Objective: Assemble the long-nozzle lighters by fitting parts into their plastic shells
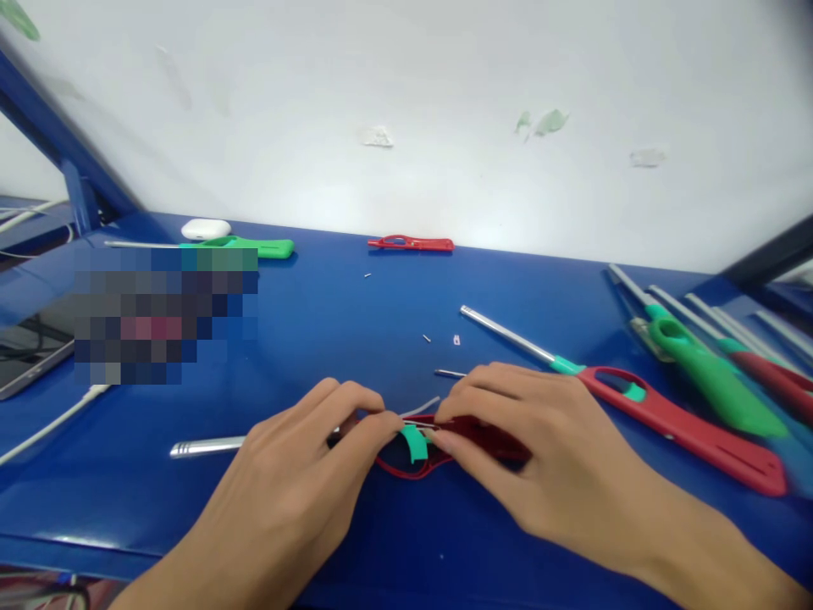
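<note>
A red long-nosed lighter body (412, 464) with a green trigger piece (416, 442) lies on the blue table (356, 313) near the front edge. Its metal tube (207, 446) sticks out to the left. My left hand (305, 470) pinches the lighter from the left, fingertips at the trigger. My right hand (539, 457) covers the red handle from the right, fingers also at the trigger. A thin grey wire (423, 406) curls up between my two hands.
An assembled red lighter (673, 424) lies to the right, with green and red ones (711, 373) beyond it. A red shell (412, 244), a green lighter (254, 247) and a white case (205, 229) sit at the back. Small metal bits (445, 339) dot the middle; a phone (29, 360) and cable are at the left.
</note>
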A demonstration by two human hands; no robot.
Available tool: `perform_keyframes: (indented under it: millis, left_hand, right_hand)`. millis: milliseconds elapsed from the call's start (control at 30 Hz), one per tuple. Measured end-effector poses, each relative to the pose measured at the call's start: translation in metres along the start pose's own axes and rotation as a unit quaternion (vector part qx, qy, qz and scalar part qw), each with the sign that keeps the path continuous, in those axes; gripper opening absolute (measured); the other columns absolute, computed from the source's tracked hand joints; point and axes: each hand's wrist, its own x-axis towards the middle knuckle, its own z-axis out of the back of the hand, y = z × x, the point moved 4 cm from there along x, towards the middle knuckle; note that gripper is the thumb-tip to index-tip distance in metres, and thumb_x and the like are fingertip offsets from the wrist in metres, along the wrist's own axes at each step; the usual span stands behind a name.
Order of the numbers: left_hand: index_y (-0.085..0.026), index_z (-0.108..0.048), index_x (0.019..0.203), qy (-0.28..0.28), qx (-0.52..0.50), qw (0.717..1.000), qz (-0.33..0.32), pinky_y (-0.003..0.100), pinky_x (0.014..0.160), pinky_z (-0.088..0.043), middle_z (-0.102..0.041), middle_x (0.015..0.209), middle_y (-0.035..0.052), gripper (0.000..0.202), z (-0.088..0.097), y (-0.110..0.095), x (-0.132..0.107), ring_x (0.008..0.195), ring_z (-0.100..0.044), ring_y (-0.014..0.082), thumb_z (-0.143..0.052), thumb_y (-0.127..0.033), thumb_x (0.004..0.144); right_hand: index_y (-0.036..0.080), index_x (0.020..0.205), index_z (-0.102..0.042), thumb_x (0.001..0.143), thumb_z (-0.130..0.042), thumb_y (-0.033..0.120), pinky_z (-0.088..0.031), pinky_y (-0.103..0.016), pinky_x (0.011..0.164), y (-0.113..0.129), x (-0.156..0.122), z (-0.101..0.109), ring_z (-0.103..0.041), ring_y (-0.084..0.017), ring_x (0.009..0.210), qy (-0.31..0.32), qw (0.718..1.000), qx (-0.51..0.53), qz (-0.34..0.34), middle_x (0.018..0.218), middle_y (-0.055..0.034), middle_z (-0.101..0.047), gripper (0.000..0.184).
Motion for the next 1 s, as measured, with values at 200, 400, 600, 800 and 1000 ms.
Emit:
perform_keyframes:
  millis: [200, 400, 600, 800, 1000]
  left_hand:
    - [-0.023, -0.065, 0.123, -0.001, 0.007, 1.000, 0.002, 0.032, 0.071, -0.050, -0.068, 0.111, 0.0021, 0.028, 0.000, 0.000, 0.001, 0.090, -0.064, 0.0179, -0.050, -0.004, 0.109]
    - [-0.023, -0.064, 0.124, 0.001, 0.009, 1.000, 0.002, 0.032, 0.070, -0.049, -0.068, 0.111, 0.0026, 0.029, 0.001, 0.000, 0.000, 0.092, -0.066, 0.0182, -0.048, -0.005, 0.109]
    - [-0.024, -0.064, 0.125, 0.008, 0.002, 1.000, 0.005, 0.032, 0.072, -0.050, -0.067, 0.112, 0.0023, 0.030, 0.000, 0.000, 0.000, 0.093, -0.065, 0.0173, -0.048, -0.005, 0.109]
    - [-0.024, -0.064, 0.126, 0.008, -0.016, 1.000, 0.016, 0.032, 0.077, -0.051, -0.066, 0.115, 0.0028, 0.033, 0.000, 0.001, -0.003, 0.096, -0.065, 0.0175, -0.049, -0.002, 0.108]
    - [-0.022, -0.064, 0.122, 0.012, -0.029, 0.999, 0.007, 0.033, 0.081, -0.055, -0.068, 0.112, 0.0034, 0.033, -0.002, 0.002, -0.005, 0.092, -0.064, 0.0176, -0.046, 0.000, 0.106]
  right_hand:
    - [0.026, 0.091, -0.077, 0.104, -0.062, 0.017, -0.054, -0.028, 0.070, 0.007, 0.001, -0.002, -0.071, -0.013, 0.075, -0.007, 1.000, 0.011, 0.008, 0.090, 0.0038, -0.077, 0.022]
    - [0.023, 0.091, -0.078, 0.101, -0.064, 0.013, -0.053, -0.027, 0.067, 0.006, 0.000, -0.006, -0.069, -0.012, 0.070, -0.031, 0.999, -0.005, 0.021, 0.087, 0.0032, -0.076, 0.020]
    - [0.022, 0.087, -0.075, 0.100, -0.063, 0.013, -0.047, -0.026, 0.059, 0.006, -0.001, -0.008, -0.062, -0.012, 0.065, -0.052, 0.998, -0.011, 0.022, 0.082, 0.0026, -0.072, 0.019]
    - [0.023, 0.087, -0.073, 0.100, -0.061, 0.013, -0.045, -0.027, 0.057, 0.006, -0.003, -0.007, -0.058, -0.011, 0.062, -0.042, 0.999, -0.004, -0.001, 0.081, 0.0041, -0.069, 0.020]
    - [0.026, 0.093, -0.077, 0.102, -0.063, 0.017, -0.053, -0.033, 0.066, 0.012, 0.005, -0.001, -0.071, -0.016, 0.074, 0.015, 0.999, -0.046, 0.014, 0.089, 0.0020, -0.076, 0.019]
